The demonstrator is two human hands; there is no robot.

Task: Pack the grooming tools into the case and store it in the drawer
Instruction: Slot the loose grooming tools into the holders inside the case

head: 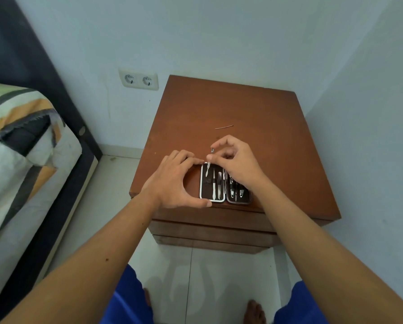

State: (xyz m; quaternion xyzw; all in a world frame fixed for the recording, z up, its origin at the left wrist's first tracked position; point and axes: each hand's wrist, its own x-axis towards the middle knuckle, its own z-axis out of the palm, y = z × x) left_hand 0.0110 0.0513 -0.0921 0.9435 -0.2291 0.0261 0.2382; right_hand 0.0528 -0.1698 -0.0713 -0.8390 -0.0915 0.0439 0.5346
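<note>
Atop brown wooden nightstand (254, 118), near edge: open manicure case (213, 183), right half partly hidden under right hand (235, 162) pinching thin metal tool (209, 160) over left half, left hand (172, 181) bracing case's left edge, fingers spread; thin metal pin (224, 127) farther back.

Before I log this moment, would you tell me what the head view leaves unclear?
- Right half of the open case: the right hand covers its upper part, so not every slot shows.
- Tools in the case: too small to identify by type.
- Thin metal tool pinched by the right hand: its lower tip blends into the lining.
- Thin metal piece farther back on the nightstand: too small to name.
- Drawers: only their front edges show.
</note>
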